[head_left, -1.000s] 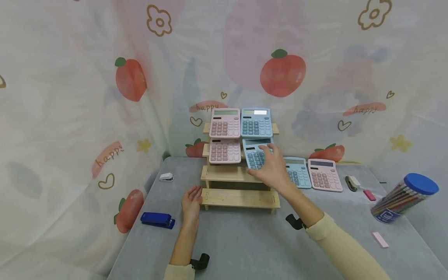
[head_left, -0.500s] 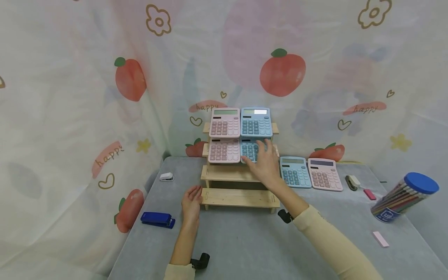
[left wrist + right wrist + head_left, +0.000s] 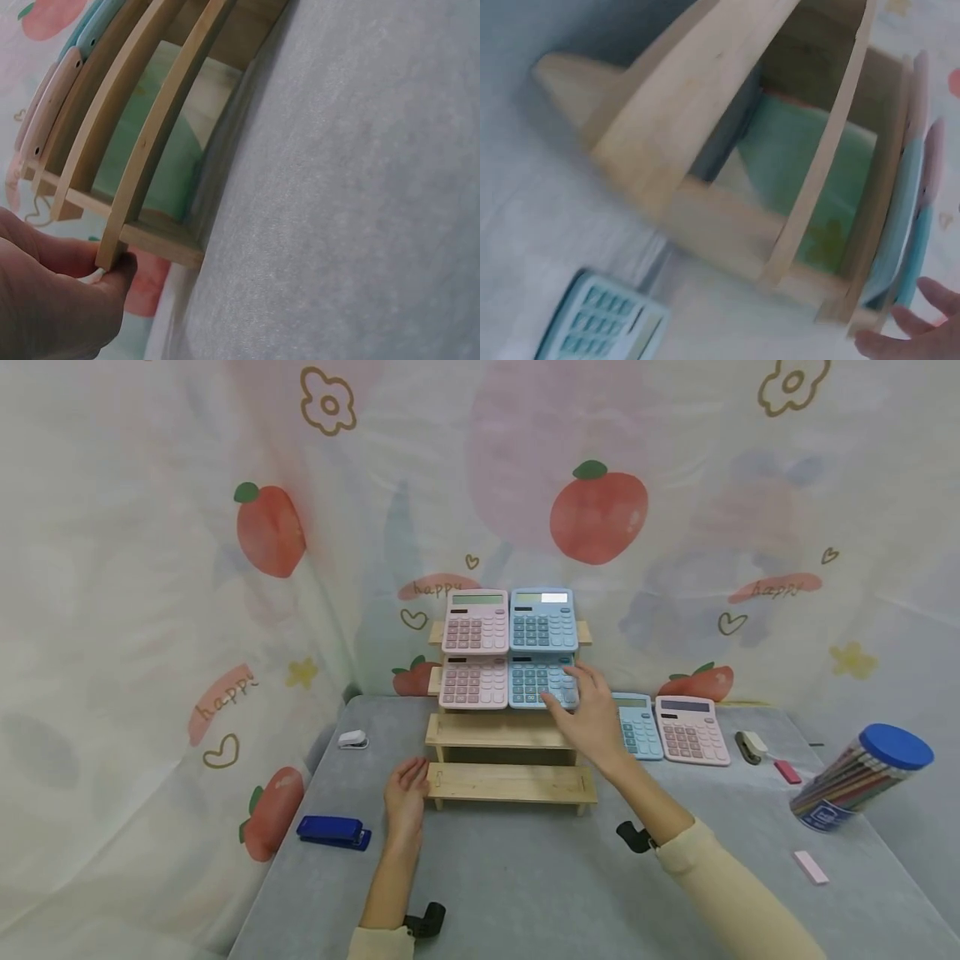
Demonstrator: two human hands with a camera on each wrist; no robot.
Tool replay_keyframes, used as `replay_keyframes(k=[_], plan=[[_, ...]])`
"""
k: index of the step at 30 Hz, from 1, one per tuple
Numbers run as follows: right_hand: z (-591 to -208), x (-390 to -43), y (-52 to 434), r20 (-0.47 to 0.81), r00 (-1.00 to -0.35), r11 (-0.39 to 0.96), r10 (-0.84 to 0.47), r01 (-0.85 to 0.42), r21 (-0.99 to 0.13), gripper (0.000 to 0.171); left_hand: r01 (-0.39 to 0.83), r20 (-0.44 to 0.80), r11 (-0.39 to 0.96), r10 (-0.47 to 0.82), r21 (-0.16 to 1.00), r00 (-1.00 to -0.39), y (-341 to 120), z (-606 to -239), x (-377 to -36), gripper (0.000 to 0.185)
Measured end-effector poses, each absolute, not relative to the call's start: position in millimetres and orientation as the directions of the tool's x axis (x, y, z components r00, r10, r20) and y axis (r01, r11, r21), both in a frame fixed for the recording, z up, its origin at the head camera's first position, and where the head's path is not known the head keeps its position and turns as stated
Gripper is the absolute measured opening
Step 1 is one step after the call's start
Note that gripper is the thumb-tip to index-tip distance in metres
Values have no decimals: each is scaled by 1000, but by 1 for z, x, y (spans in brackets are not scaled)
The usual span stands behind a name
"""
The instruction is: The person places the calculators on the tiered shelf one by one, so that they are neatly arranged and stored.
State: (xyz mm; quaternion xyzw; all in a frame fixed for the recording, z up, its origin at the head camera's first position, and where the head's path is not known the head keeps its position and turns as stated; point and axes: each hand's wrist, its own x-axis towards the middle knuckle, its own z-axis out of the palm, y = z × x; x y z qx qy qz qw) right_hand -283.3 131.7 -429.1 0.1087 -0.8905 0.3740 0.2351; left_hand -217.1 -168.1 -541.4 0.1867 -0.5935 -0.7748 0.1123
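A stepped wooden rack (image 3: 510, 782) stands mid-table. Its upper two steps carry a pink calculator (image 3: 475, 621) and a blue calculator (image 3: 543, 619) on top, and another pink one (image 3: 463, 682) beside a blue one (image 3: 534, 682) below. My right hand (image 3: 588, 710) reaches over the rack, its straight fingers touching the lower blue calculator's right bottom corner. Its fingertips (image 3: 922, 334) show by the rack's end in the right wrist view. My left hand (image 3: 407, 787) rests against the left end of the lowest step, and its fingers (image 3: 97, 289) touch the slat's end.
A blue calculator (image 3: 639, 727) and a pink calculator (image 3: 688, 731) lie flat right of the rack. Further right are a small stapler (image 3: 750, 747), a red eraser (image 3: 787, 772), a pink eraser (image 3: 812, 867) and a pencil tub (image 3: 862, 781). A blue stapler (image 3: 332, 831) and a white stapler (image 3: 352, 739) lie left.
The lower blue calculator, tilted in my right hand a second ago, now stands square on the second step beside the pink one. My right hand has slid to its right corner. The left hand stayed put.
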Motion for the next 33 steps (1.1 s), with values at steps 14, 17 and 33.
replay_keyframes(k=[14,17,33], plan=[[-473,-282,249,412,-910,803,41,-215,-556,57,-52,-155,-266,-383,963,-910,-170,-542,-216,59],[-485,-283,274,364,-931,829,32,-179,-530,62,-46,-148,-262,-382,964,-912,-169,-542,-216,60],[-533,-298,354,12,-992,882,129,109,-458,103,-46,-143,-246,-394,968,-908,-168,-542,-216,59]])
